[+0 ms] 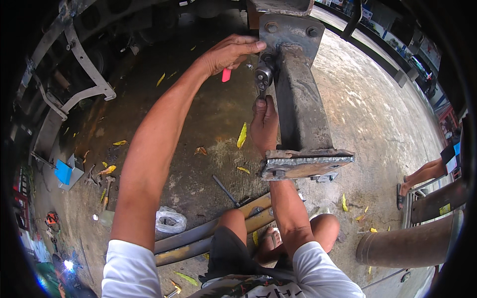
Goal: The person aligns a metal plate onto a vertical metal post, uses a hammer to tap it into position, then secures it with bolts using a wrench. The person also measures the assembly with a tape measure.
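My right hand is closed round the handle of a ratchet wrench. The wrench stands upright beside a rusty square steel post, its round head near a bolt low on the steel plate. My left hand is curled at the plate's left edge, thumb against it. A flat pinkish-red end pokes out below that palm; the rest of it is hidden. Two bolt heads show at the plate's top. A welded flange at the post's near end covers part of my right forearm.
Two curved steel bars lie by my knees, near a clear plastic bag and a thin rod. A hammer lies left. Large pipes and another person's leg are right. Bright welding light glows lower left.
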`<state>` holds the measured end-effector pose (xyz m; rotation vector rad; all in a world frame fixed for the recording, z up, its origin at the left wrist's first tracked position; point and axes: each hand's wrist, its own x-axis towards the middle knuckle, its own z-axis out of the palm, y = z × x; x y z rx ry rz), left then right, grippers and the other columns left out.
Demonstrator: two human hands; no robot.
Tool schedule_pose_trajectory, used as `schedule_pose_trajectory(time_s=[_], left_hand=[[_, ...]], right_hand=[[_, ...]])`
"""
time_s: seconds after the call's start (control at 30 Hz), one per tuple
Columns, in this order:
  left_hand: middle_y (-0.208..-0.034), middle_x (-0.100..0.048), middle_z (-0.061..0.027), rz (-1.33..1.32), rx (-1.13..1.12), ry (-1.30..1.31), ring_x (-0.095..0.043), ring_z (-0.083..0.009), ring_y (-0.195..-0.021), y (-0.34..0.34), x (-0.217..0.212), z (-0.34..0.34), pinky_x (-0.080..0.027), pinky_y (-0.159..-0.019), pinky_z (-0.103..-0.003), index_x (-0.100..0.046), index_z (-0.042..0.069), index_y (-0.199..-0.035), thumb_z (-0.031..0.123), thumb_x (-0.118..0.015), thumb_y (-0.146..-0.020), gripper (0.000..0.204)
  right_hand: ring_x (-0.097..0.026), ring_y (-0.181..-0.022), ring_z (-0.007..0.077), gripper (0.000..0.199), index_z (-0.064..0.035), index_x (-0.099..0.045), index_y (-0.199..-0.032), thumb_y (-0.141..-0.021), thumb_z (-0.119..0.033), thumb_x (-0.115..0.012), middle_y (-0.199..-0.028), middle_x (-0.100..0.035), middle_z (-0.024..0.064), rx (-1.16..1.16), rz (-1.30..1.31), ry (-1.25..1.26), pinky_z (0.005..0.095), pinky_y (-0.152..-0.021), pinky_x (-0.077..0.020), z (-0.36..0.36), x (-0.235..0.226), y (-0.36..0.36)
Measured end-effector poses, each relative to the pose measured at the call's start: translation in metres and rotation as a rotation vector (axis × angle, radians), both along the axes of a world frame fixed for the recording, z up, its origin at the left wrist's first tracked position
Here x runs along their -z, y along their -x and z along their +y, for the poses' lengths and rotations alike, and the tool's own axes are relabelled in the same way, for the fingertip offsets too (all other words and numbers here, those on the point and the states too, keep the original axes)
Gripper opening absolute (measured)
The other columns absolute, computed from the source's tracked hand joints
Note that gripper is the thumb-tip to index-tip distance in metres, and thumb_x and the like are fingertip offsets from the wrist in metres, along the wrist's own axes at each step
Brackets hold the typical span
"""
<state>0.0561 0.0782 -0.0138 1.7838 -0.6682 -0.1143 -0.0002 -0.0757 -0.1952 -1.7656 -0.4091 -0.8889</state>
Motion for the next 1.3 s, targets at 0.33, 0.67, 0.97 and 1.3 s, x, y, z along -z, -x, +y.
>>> schedule_pose_trajectory(time_s=[0.33,0.67,0.97,1.3], left_hand=[[-0.071,-0.054,0.0064,-0.017,-0.045,-0.038,-0.032,0.0002,-0.047,0.011,0.003,-0.009,-0.025,-0.041,-0.019,-0.066,0.003,-0.117,0.035,-0.074,-0.092,0.041],[-0.093,-0.073,-0.0049,-0.038,-0.133,0.023,-0.053,-0.0072,-0.061,0.007,0.011,-0.019,-0.039,-0.053,-0.026,-0.066,0.003,-0.124,0.037,-0.081,-0.085,0.054],[-0.092,-0.074,-0.0121,-0.214,-0.156,-0.143,-0.067,-0.0173,-0.085,-0.008,-0.002,-0.017,-0.051,-0.076,-0.033,-0.071,-0.004,-0.111,0.042,-0.085,-0.078,0.058],[-0.090,-0.074,-0.0097,-0.159,-0.312,-0.269,-0.066,-0.0150,-0.081,-0.002,-0.002,-0.032,-0.051,-0.074,-0.031,-0.073,0.000,-0.109,0.045,-0.085,-0.078,0.056]], right_hand=[[-0.042,-0.060,0.0126,0.041,-0.0072,-0.049,-0.087,-0.108,-0.041,-0.040,-0.068,-0.044,-0.0002,0.072,-0.020,0.135,0.0302,-0.057,-0.0371,-0.017,-0.017,-0.011],[-0.041,-0.058,0.0138,0.049,-0.0119,-0.048,-0.086,-0.105,-0.056,-0.039,-0.068,-0.043,-0.0010,-0.419,0.182,-0.388,0.0312,-0.056,-0.0373,0.015,0.006,-0.032],[-0.047,-0.073,0.0143,0.057,-0.0115,-0.047,-0.096,-0.099,-0.068,-0.040,-0.079,-0.046,0.0020,-0.940,0.330,-0.991,0.0323,-0.073,-0.0442,0.086,-0.025,-0.003],[-0.050,-0.071,0.0213,0.034,-0.0034,-0.049,-0.109,-0.109,-0.036,-0.042,-0.079,-0.051,0.0082,-0.130,0.171,-0.392,0.0365,-0.070,-0.0451,0.054,-0.008,-0.017]])
